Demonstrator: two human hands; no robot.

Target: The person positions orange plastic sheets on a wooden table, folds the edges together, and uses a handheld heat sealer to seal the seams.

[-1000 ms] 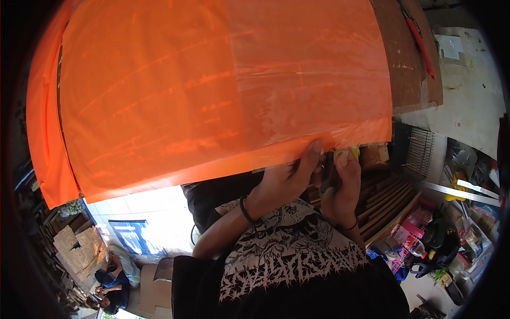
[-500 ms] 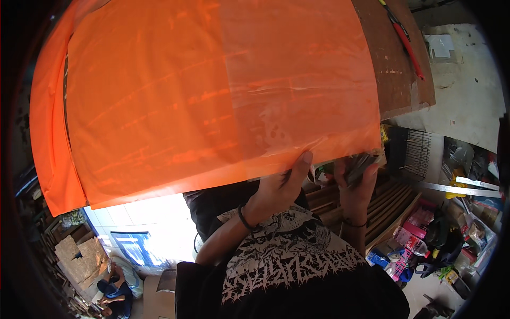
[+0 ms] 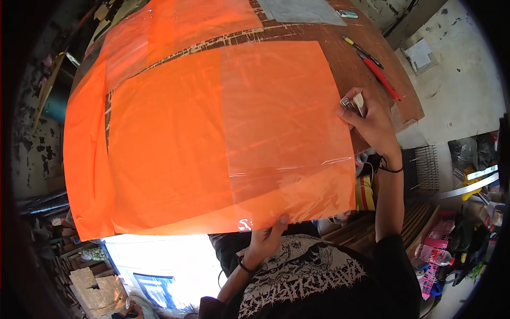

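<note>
A large orange sheet [image 3: 170, 154] lies spread over the brown board, its near edge hanging toward me. Clear plastic film [image 3: 281, 111] covers its right part, with creases and glare near the front. My left hand [image 3: 267, 238] pinches the near edge, thumb on top and fingers hidden beneath. At the sheet's right edge, my right hand [image 3: 372, 119] is closed around what looks like a small stapler [image 3: 346, 103], with a shiny metal end and a pale part. My palm hides the rest of it.
On the brown board [image 3: 396, 80] lie a red-handled tool [image 3: 383, 80], a yellow-and-black pen-like tool [image 3: 361, 51] and a small teal-and-white box [image 3: 348, 14]. Another orange piece [image 3: 207, 21] and grey plastic [image 3: 303, 11] lie farther back. Pink baskets [image 3: 438, 231] stand low at the right.
My right hand has moved up and away from the near corner to the sheet's right edge, with the small stapler. My left hand still pinches the near edge. More of the board shows.
</note>
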